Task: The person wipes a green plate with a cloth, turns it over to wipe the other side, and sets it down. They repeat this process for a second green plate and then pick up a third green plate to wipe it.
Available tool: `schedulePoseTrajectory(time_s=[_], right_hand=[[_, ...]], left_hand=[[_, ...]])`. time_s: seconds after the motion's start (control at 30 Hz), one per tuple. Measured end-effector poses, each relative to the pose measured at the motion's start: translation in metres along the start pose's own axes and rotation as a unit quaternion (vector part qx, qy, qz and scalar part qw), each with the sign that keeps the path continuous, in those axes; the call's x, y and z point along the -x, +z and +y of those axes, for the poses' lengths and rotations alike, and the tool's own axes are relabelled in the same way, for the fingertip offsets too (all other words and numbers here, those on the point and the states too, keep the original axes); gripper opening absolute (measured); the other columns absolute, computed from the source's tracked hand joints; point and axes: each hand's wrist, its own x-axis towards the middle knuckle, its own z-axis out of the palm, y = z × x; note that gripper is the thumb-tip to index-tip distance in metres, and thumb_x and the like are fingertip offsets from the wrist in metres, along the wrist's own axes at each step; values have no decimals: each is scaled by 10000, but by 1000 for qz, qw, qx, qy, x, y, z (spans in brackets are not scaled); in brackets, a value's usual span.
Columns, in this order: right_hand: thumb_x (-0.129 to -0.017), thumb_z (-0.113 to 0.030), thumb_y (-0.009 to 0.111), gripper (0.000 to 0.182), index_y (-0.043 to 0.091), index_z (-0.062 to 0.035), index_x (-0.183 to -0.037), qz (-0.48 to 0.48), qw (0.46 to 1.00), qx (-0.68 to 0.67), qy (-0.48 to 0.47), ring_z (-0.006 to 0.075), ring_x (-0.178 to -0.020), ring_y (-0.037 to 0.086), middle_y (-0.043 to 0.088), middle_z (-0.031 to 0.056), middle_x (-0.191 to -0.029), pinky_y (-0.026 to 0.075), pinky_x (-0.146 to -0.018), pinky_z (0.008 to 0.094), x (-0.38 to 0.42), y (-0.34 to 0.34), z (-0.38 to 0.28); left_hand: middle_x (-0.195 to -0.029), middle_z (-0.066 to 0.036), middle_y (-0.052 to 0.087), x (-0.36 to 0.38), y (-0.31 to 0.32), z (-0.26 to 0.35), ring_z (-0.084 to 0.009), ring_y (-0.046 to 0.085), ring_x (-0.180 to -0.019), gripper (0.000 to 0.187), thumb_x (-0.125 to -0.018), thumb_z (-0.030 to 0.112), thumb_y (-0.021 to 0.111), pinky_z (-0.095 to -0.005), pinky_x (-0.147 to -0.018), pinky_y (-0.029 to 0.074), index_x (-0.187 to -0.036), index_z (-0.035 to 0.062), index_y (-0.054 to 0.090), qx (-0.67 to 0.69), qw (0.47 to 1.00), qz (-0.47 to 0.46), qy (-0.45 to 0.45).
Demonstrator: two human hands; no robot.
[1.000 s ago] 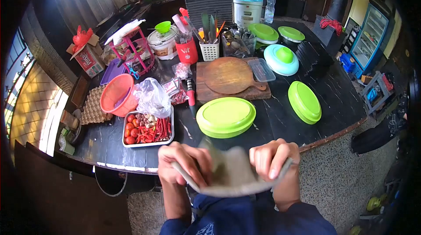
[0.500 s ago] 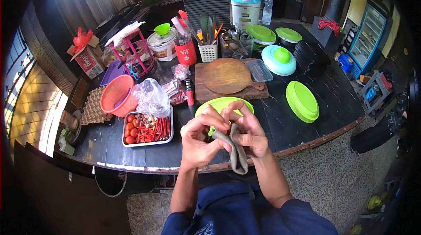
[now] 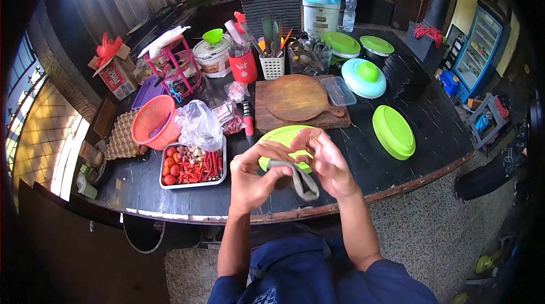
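Note:
A folded grey-beige cloth [image 3: 306, 186] hangs between my hands, above the table's front edge. My left hand [image 3: 254, 176] pinches its upper end between thumb and fingers. My right hand [image 3: 329, 162] is raised beside the cloth with its fingers apart and slightly curled, and nothing shows in it. Behind both hands lies a lime green plate [image 3: 276, 134], partly covered by them. To the left, a metal tray [image 3: 193, 185] holds tomatoes [image 3: 170, 180], red chillies [image 3: 211, 163] and small onions or garlic.
Round wooden board [image 3: 296, 97] on a larger board; green lid [image 3: 393, 132] to the right. Pink basket [image 3: 149, 121], egg trays [image 3: 120, 136] and plastic bag [image 3: 198, 125] at left. Red utensil cup [image 3: 243, 67], water dispenser [image 3: 321, 17] behind. A person's dark clothing [image 3: 491, 176] at far right.
My right hand has let go of the cloth and its fingers have spread. The cloth's lower end has risen, and my left hand still holds it. The view has shifted slightly.

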Motion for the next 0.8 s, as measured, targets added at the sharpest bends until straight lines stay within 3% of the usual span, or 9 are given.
schedulePoseTrajectory(time_s=[0.07,0.1,0.13,0.2,0.23,0.4,0.5,0.67,0.8], right_hand=[[-770,-247,889,834,405,-74,-1427,-47,984,170,-3,169,-1204,544,539,93,-1273,440,-1030,346,6,4,-8],[-806,-232,872,626,557,-32,-1309,-12,949,312,-48,143,-1102,621,656,81,-1192,478,-979,321,8,8,-6],[-806,-232,872,626,557,-32,-1309,-11,949,313,-47,143,-1102,621,656,81,-1192,478,-979,321,8,6,-5],[-879,-141,801,330,674,-6,-1152,58,934,352,17,113,-968,666,730,56,-1046,518,-881,280,6,-2,-2],[-915,-68,751,180,711,4,-1074,70,930,359,-34,87,-879,667,756,56,-965,532,-813,254,5,0,-2],[-906,-85,773,260,682,1,-1135,79,945,313,-51,80,-886,656,727,30,-972,527,-793,254,5,-5,-2],[-903,-85,774,272,677,-18,-1148,74,977,187,-66,82,-897,653,710,17,-972,519,-764,241,0,0,-2],[-898,-60,748,191,701,-32,-1081,53,896,429,-102,82,-876,640,710,22,-988,470,-662,236,0,-6,-10],[-887,-86,763,169,713,-27,-1038,61,905,406,-113,89,-851,641,715,36,-974,443,-636,241,-2,-8,-5]], left_hand=[[-949,-148,741,2,0,5,-204,698,-925,175,-846,39,816,-344,-872,552,-921,-38,677,-56,995,56,-58],[-949,-148,741,2,0,3,-204,698,-925,175,-846,39,816,-344,-872,552,-921,-38,677,-55,995,57,-60],[-980,-154,745,2,-1,0,-190,705,-920,185,-849,18,806,-328,-861,560,-971,-50,685,-62,995,53,-65],[-1010,-159,749,3,-3,-7,-177,713,-916,208,-851,-3,797,-311,-850,568,-1020,-62,692,-70,994,46,-70],[-1042,-164,747,4,-5,-10,-185,710,-961,236,-865,1,784,-317,-886,560,-1071,-68,691,-46,994,45,-85],[-1093,-131,743,-1,1,-11,-164,687,-1026,250,-935,38,721,-309,-932,531,-1165,-57,695,28,986,91,-136],[-1053,-33,734,10,-5,-38,-73,629,-919,258,-994,134,680,-245,-843,497,-1206,-13,703,83,977,-1,-199],[-1077,-33,730,12,-2,-40,-85,648,-958,279,-1002,147,671,-263,-876,505,-1229,-14,676,151,962,42,-222],[-1088,-48,739,16,-2,-41,-90,663,-950,246,-1015,146,650,-268,-860,515,-1204,-6,688,298,909,73,-281]])
